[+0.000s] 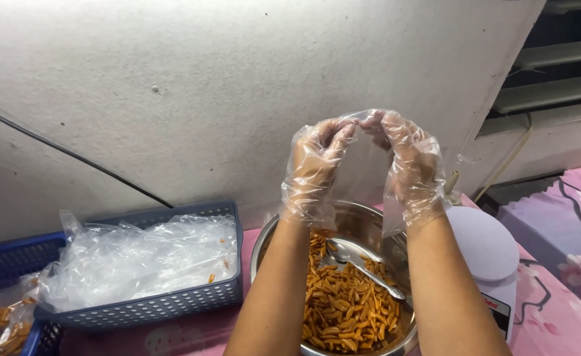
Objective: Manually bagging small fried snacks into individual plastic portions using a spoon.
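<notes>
Over bowl [363, 221] of orange snacks [346, 306] and spoon [363, 264] on worktop [554, 310]: left hand [313, 168] and right hand [412, 165] raised, fingertips pinching a thin clear bag [358, 117]; best rubbed gently apart, grip light, held above bowl, near basket [165, 296].
</notes>
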